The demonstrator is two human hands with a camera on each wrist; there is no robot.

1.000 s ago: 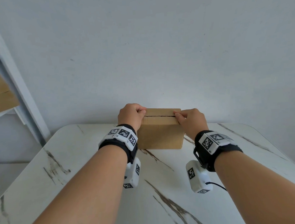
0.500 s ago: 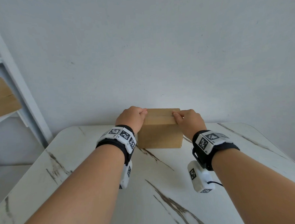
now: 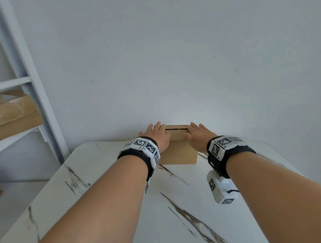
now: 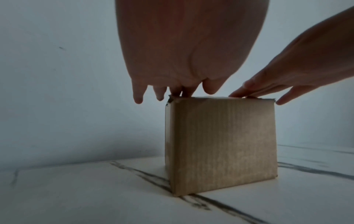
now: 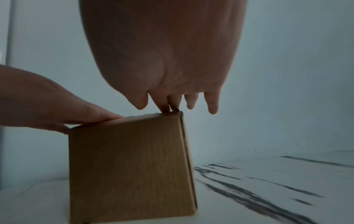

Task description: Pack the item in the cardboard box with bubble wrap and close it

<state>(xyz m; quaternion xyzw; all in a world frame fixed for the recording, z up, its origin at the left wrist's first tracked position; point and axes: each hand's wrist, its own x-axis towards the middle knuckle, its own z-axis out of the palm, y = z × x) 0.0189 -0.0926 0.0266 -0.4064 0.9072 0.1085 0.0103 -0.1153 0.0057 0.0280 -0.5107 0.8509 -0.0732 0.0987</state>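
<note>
One cardboard box (image 3: pixel 177 153), two hands flat on its closed top.

Head view: the plain brown box stands at the far edge of the marble table (image 3: pixel 108 206), by the wall; the left hand (image 3: pixel 157 134) and right hand (image 3: pixel 199 133) lie with straight fingers on its flaps, a dark seam between them. Left wrist view: corrugated ribbing, a scuffed top corner. Right wrist view: a side fold line, apparently; the picture is blurred.
</note>
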